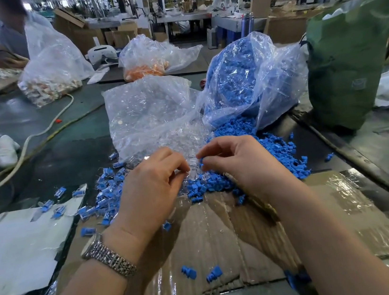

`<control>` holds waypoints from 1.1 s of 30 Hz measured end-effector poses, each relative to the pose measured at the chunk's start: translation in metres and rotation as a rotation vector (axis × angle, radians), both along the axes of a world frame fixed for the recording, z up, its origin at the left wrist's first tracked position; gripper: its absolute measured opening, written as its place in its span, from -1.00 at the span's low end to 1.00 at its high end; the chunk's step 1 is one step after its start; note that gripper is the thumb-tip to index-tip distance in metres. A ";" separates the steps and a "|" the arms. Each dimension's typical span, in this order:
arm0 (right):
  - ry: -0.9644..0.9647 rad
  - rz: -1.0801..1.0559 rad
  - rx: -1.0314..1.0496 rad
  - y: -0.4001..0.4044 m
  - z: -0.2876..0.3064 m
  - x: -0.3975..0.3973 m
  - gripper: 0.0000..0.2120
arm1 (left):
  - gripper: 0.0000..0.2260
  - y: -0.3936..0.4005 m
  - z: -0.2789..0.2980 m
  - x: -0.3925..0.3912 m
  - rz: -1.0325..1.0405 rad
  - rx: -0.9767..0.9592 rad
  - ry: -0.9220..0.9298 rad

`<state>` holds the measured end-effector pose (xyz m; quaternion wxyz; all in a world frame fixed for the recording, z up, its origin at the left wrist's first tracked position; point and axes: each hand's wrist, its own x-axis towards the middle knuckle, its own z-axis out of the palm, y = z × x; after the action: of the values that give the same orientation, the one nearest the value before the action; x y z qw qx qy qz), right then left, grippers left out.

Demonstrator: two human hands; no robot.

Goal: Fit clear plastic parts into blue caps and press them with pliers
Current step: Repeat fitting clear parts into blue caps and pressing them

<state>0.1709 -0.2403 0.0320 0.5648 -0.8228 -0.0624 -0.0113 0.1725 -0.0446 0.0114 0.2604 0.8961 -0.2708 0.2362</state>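
Observation:
My left hand [154, 177] pinches a small clear plastic part [189, 170] between thumb and fingertips. Facing it a few centimetres away, my right hand [236, 160] pinches a blue cap [201, 163]. Both hover over a heap of loose blue caps [273, 151] that spills from a clear bag of blue caps [248, 78]. A bag of clear parts [149, 113] lies open just behind my hands. Under my right wrist a brownish tool handle, perhaps the pliers [264, 206], lies on the cardboard; most of it is hidden.
Flattened taped cardboard [213, 239] covers the near table, with two stray caps [201, 272]. Assembled blue-and-clear pieces [91, 200] lie scattered at left beside white paper [16, 247]. A green bag [346, 53] stands at right. A white cable [38, 133] runs at left; another person sits at far left.

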 end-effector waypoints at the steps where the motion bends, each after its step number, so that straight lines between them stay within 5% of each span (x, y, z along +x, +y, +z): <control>1: 0.031 0.010 0.081 0.001 0.000 0.000 -0.90 | -0.94 0.000 0.000 0.000 -0.001 -0.002 -0.002; 6: 0.149 0.027 0.275 0.002 -0.001 0.001 -0.94 | -0.95 0.000 0.000 -0.001 -0.013 -0.016 -0.020; 22: 0.133 0.044 0.168 0.010 -0.004 -0.003 -0.99 | -0.97 -0.002 0.005 -0.006 -0.014 -0.055 -0.035; 25: 0.086 0.021 0.175 0.010 -0.004 -0.002 -0.98 | -0.90 -0.007 0.005 -0.007 0.021 -0.321 0.178; 29: -0.004 -0.014 0.241 0.008 -0.002 -0.001 -0.99 | -0.75 -0.007 0.013 -0.005 -0.109 -0.941 0.812; 33: -0.093 0.011 0.201 0.008 -0.001 -0.001 -0.97 | -0.76 -0.003 0.014 -0.002 -0.211 -1.113 1.003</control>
<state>0.1694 -0.2322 0.0314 0.6409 -0.7603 -0.0916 -0.0524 0.1705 -0.0472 0.0258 0.7877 0.6018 -0.0452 -0.1241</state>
